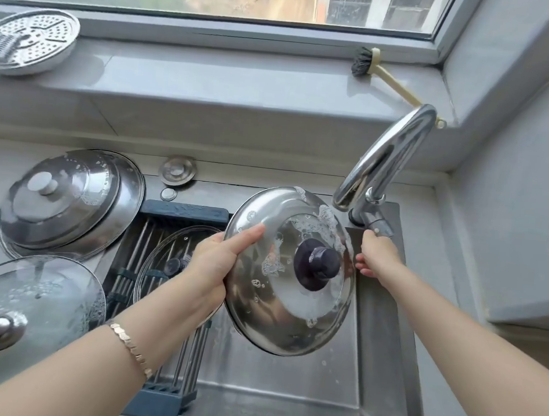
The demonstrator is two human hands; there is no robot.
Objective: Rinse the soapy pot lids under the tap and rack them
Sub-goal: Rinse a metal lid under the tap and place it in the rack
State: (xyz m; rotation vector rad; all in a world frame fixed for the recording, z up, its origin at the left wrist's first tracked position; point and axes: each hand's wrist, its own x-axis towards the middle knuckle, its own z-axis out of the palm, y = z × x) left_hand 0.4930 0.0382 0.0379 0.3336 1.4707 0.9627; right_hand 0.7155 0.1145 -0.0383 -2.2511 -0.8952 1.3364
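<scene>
Head view: the steel lid [257, 312] hangs tilted over the sink [283, 394] at the middle of the frame. Its dark knob faces up, and suds streak its dome toward one o'clock. The left hand [218, 262] pinches its rim at nine o'clock, thumb lying on top and fingers underneath. The right hand [377, 253], at three o'clock of the lid, curls its fingers round the tap lever [377, 228], just under the tap [383, 157]. No stream shows from the spout.

The step in hand looks like starting the water for this lid's rinse. Next, the lever likely needs lifting and the soapy dome turning under the spout. Then the lid goes to the rack [163, 397] at eight o'clock, where a glass lid [162, 257] already lies on the rods.

At ten o'clock two stacked steel lids [68, 199] wait on the counter, and a sudsy glass lid [26, 292] sits at eight o'clock beyond the rack. On the sill sit a steamer tray [29, 40] at eleven o'clock and a brush [365, 63] at one o'clock.

No brand, label or writing is legible anywhere.
</scene>
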